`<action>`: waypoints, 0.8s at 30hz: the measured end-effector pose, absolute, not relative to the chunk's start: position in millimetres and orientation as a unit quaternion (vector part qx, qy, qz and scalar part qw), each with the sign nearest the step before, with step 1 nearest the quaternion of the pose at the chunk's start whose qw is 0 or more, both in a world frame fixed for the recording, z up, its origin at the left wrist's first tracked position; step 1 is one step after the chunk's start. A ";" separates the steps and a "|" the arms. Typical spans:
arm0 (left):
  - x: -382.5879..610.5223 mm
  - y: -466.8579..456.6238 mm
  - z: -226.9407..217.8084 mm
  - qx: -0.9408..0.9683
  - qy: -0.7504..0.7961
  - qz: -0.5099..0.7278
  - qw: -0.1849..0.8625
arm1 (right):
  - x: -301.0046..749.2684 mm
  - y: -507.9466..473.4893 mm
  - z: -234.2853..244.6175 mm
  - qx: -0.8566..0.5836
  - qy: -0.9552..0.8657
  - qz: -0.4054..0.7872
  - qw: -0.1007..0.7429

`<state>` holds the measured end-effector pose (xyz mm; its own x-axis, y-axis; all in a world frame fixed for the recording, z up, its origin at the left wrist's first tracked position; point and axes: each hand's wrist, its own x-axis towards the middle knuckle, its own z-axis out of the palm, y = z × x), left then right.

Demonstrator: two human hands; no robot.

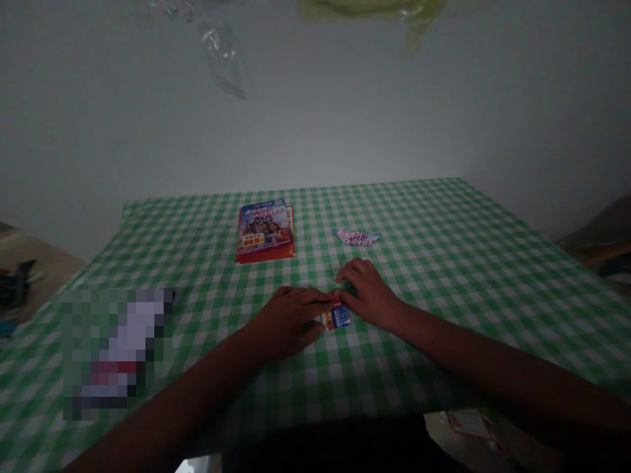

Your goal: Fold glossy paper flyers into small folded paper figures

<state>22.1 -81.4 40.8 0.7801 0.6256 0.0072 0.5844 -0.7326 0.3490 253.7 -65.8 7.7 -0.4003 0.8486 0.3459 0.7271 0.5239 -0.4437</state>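
Both my hands rest on a small folded piece of printed paper [338, 318] lying on the green checked tablecloth [444, 263]. My left hand [290, 318] lies flat over its left side, fingers stretched toward the right. My right hand [367, 292] has its fingers curled and presses down on the paper's upper right part. Only a blue, orange and white corner of the paper shows between the hands.
A stack of colourful flyers [266, 230] lies farther back at the centre. A small folded paper shape [357, 237] sits to its right. A blurred-out patch [116, 351] covers something at the left. Clear plastic bags [224, 59] hang on the wall behind.
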 end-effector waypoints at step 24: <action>16.9 -76.9 29.9 0.898 0.408 0.076 0.148 | 269.1 -54.5 9.5 -0.400 -0.879 0.166 0.199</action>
<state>16.9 -76.9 29.9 0.6551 0.7554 0.0168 0.7102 -0.6233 0.3272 269.1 -54.5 9.5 -0.6009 0.7695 0.2161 0.6373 0.6245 -0.4516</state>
